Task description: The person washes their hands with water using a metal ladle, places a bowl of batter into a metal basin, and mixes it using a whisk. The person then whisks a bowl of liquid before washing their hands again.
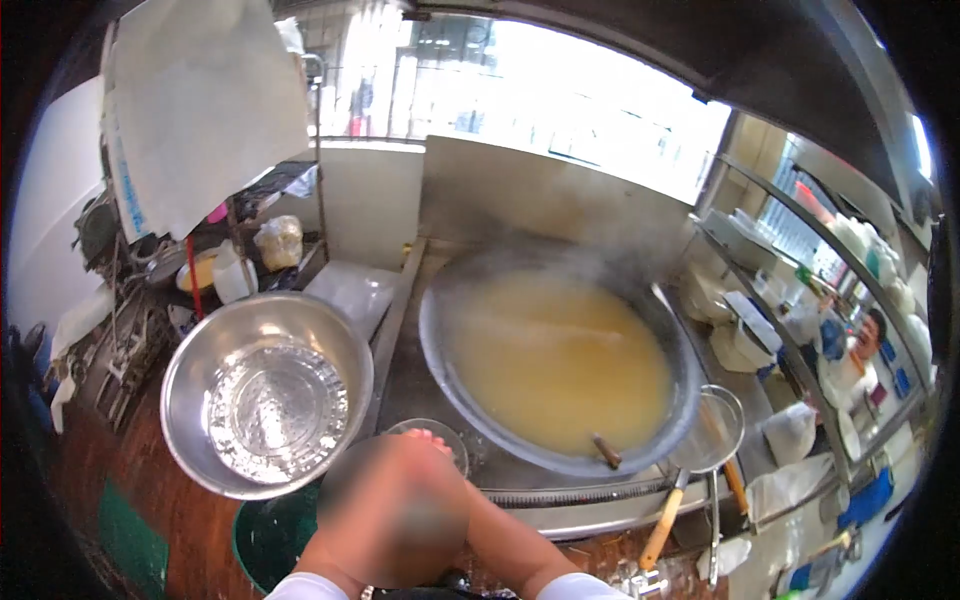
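Observation:
My left hand (365,500) and my right hand (445,470) are close together at the lower middle, partly covered by a blur. Only some fingertips show at the top, and what the hands hold, if anything, is hidden. Just beyond them is a clear round rim (455,437), perhaps of a bowl, on the stove edge. A large wok (434,375) of cloudy yellowish liquid (560,350) steams ahead, with a short brown handle end (606,452) at its near rim. To the left, a wide steel basin (190,400) holds a little clear liquid.
A green bucket (243,545) stands below the basin. Right of the wok lie a round strainer (712,430) and a wooden handle (662,530). A metal rack (800,360) with bags and containers runs along the right; cluttered shelves (290,190) stand left.

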{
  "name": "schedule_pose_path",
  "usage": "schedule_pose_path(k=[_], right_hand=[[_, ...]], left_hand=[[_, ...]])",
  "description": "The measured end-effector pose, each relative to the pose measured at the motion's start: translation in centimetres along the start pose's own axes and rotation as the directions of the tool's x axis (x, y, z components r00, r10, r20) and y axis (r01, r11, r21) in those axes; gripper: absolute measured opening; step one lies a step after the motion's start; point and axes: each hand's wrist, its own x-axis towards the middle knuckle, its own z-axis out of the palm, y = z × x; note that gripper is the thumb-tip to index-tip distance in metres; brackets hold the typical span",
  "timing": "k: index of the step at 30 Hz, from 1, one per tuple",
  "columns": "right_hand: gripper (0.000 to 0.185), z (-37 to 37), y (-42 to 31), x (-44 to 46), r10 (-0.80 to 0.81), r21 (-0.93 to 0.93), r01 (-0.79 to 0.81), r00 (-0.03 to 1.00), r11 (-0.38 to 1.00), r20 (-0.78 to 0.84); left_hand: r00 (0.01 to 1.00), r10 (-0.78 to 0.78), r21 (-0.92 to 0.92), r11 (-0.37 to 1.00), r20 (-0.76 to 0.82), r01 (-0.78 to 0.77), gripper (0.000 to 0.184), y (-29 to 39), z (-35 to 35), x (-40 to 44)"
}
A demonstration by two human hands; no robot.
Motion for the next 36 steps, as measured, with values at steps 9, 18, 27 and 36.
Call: schedule_pose_path(k=[9,18,27,36], right_hand=[[0.032,-2.4,3.4,-4.2,-0.461,-0.857,0.314,0.881,0.408,0.103],[0.035,-0.6,9.0,9.1,0.070,0.053,-0.056,0.938,0.997,-0.338],[0.035,-5.6,-0.5,-9.0,-0.136,-0.312,0.151,0.988,0.938,0.070],[0.040,-16.0,2.9,-17.6,0.014,0.057,0.002,0.963,0.998,-0.270]], left_hand=[[0.915,0.379,0.589,0.774,-0.139,-0.231,0.019,-1.6,-4.6,2.8],[0.833,-0.078,-0.079,0.996,-0.548,0.041,0.036,-2.8,-7.6,3.1],[0.925,0.310,0.357,0.908,-0.218,-0.220,0.010,-0.8,-3.6,-2.4],[0.895,0.439,0.986,0.166,-0.083,0.010,0.024,-2.5,-9.4,-18.1]])
